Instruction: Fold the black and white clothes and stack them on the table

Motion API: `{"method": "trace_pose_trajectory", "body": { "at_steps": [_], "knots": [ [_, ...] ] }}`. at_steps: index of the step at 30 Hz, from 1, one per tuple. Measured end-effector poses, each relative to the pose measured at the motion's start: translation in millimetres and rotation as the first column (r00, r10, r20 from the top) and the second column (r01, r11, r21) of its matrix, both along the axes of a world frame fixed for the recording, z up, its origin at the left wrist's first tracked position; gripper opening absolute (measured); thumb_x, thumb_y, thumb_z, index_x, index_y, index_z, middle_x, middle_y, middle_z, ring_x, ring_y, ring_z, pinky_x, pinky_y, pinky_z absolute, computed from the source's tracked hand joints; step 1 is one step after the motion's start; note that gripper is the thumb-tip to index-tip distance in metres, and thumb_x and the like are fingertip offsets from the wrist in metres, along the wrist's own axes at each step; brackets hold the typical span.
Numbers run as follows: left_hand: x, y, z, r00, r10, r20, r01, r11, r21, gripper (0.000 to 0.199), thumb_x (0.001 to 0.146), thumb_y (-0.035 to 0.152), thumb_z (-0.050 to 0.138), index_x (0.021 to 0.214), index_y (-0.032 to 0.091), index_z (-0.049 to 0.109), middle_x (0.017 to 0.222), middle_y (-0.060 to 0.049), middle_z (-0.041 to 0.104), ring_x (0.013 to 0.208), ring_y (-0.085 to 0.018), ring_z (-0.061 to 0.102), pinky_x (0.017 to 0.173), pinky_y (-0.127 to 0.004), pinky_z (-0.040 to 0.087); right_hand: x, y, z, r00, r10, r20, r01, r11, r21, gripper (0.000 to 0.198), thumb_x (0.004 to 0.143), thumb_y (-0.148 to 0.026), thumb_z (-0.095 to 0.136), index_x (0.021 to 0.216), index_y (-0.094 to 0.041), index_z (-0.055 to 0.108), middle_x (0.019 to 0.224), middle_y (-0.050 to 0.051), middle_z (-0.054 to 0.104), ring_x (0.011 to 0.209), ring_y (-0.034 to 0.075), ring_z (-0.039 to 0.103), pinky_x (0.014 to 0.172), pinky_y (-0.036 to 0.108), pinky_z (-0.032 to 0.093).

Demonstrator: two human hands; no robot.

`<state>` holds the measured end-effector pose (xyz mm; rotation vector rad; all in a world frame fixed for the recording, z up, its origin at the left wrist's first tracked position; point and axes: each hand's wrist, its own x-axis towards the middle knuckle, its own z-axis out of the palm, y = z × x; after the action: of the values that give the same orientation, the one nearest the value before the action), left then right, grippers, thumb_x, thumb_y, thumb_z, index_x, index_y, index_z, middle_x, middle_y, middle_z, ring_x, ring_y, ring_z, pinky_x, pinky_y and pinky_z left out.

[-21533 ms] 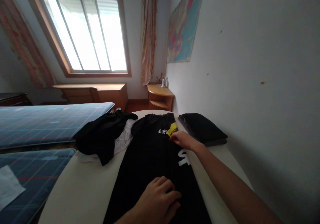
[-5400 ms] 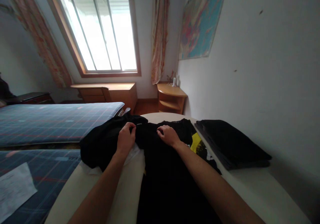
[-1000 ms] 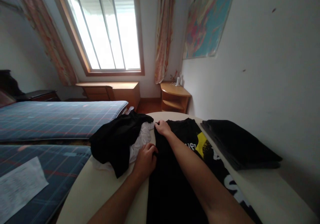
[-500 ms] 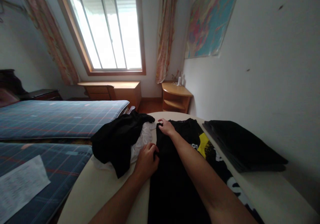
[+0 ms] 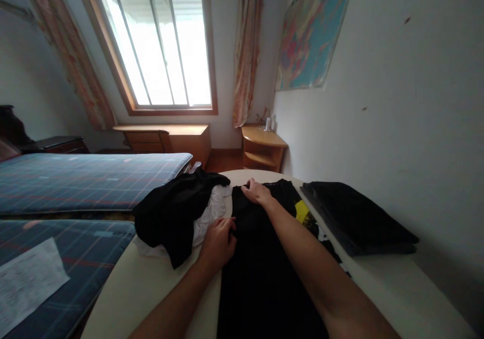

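Observation:
A black T-shirt [image 5: 260, 268] with yellow and white print lies on the pale round-edged table [image 5: 113, 298], its left side in a plain black layer. My left hand [image 5: 220, 243] has its fingers curled in at the T-shirt's left edge, gripping the cloth there. At the far end, near the collar, my right hand [image 5: 257, 191] is closed over the top edge of the cloth; its fingertips are partly hidden. Left of the T-shirt is a crumpled black garment [image 5: 174, 208], lying over white cloth [image 5: 212, 213].
A stack of folded dark clothes [image 5: 359, 218] sits on the table's right side by the wall. Beds with blue plaid mattresses [image 5: 94, 177] stand at the left, a sheet of paper [image 5: 34, 278] on the nearer one. A wooden desk [image 5: 189, 129] and corner shelf [image 5: 264, 136] are beyond.
My right hand has moved a little to the right along the top edge of the T-shirt. Less of the white print shows now. My left hand stays at the left edge.

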<state>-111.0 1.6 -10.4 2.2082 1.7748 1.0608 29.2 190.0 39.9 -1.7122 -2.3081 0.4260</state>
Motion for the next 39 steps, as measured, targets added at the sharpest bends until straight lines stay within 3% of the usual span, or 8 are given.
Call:
{"method": "trace_pose_trajectory", "body": {
  "at_steps": [5,9,14,19,24,32,35,39],
  "knots": [
    [0.4,0.0,-0.2,1.0,0.002,0.007,-0.002,1.0,-0.009,0.027,0.071,0.001,0.051,0.087,0.023,0.055,0.117,-0.008,0.069,0.114,-0.027,0.059,0.099,-0.043,0.047,25.8,-2.0,5.4,0.993,0.11,0.047,-0.106,0.991,-0.086,0.027,0.081,-0.042,0.064,0.094,-0.021,0.075,0.101,0.009,0.076,0.095,0.026,0.07,0.08,0.03,0.049],
    [-0.5,1.2,-1.8,1.0,0.009,0.018,-0.009,1.0,-0.001,0.025,0.072,0.002,0.051,0.086,0.023,0.054,0.118,-0.008,0.069,0.113,-0.027,0.06,0.099,-0.044,0.047,32.5,-13.1,5.3,0.991,0.131,0.039,-0.129,0.99,-0.05,0.022,0.083,-0.037,0.064,0.093,-0.021,0.075,0.101,0.007,0.076,0.093,0.022,0.07,0.077,0.027,0.048],
    [-0.6,1.8,-2.9,0.999,0.022,0.047,-0.023,1.0,0.016,0.028,0.072,0.001,0.05,0.089,0.023,0.055,0.116,-0.008,0.069,0.111,-0.024,0.061,0.098,-0.041,0.048,36.3,-24.4,0.4,0.998,0.019,0.061,-0.021,1.0,0.019,0.025,0.087,-0.041,0.061,0.091,-0.019,0.073,0.1,0.013,0.075,0.095,0.026,0.069,0.076,0.03,0.048],
    [-0.2,1.2,-2.5,0.999,0.011,0.044,-0.011,1.0,0.017,0.029,0.071,0.0,0.051,0.089,0.022,0.056,0.117,-0.008,0.069,0.112,-0.025,0.061,0.1,-0.043,0.047,37.0,-31.7,-8.0,0.995,-0.048,0.092,0.041,0.996,0.075,0.029,0.091,-0.039,0.058,0.108,-0.018,0.068,0.105,0.016,0.073,0.098,0.029,0.069,0.081,0.037,0.049],
    [-0.2,0.9,-2.6,0.997,-0.067,0.041,0.067,0.998,0.017,0.033,0.071,-0.003,0.048,0.091,0.022,0.056,0.124,-0.008,0.066,0.119,-0.024,0.058,0.105,-0.044,0.045,25.9,-35.4,-15.4,0.993,0.068,0.093,-0.082,0.985,0.153,0.039,0.097,-0.045,0.049,0.125,-0.021,0.062,0.134,0.015,0.061,0.127,0.03,0.052,0.104,0.044,0.037],
    [-2.3,5.6,-13.6,0.995,-0.077,0.057,0.074,0.996,0.047,0.049,0.074,-0.001,0.048,0.118,0.02,0.057,0.13,-0.01,0.063,0.125,-0.024,0.056,0.111,-0.045,0.043,-1.5,-15.3,-38.0,0.989,0.135,0.064,-0.139,0.988,0.071,0.062,0.098,-0.059,0.036,0.144,-0.018,0.049,0.158,0.012,0.037,0.146,0.035,0.028,0.117,0.055,0.019],
    [-2.4,5.8,-13.8,0.995,-0.07,0.066,0.067,0.997,0.045,0.051,0.074,0.0,0.049,0.121,0.02,0.058,0.133,-0.01,0.062,0.127,-0.024,0.055,0.112,-0.046,0.042,-2.2,-5.2,-40.9,0.988,0.152,0.031,-0.154,0.986,0.063,0.064,0.098,-0.061,0.037,0.145,-0.019,0.048,0.159,0.011,0.036,0.148,0.032,0.026,0.118,0.05,0.02],
    [-1.3,5.3,-10.8,0.996,-0.067,0.062,0.066,0.998,0.016,0.052,0.074,0.0,0.05,0.121,0.019,0.06,0.135,-0.01,0.061,0.127,-0.025,0.054,0.112,-0.047,0.041,5.6,1.2,-38.5,0.991,0.132,-0.014,-0.129,0.984,0.125,0.055,0.1,-0.053,0.036,0.142,-0.019,0.048,0.152,0.011,0.046,0.142,0.023,0.036,0.116,0.038,0.025]
  ]
}}
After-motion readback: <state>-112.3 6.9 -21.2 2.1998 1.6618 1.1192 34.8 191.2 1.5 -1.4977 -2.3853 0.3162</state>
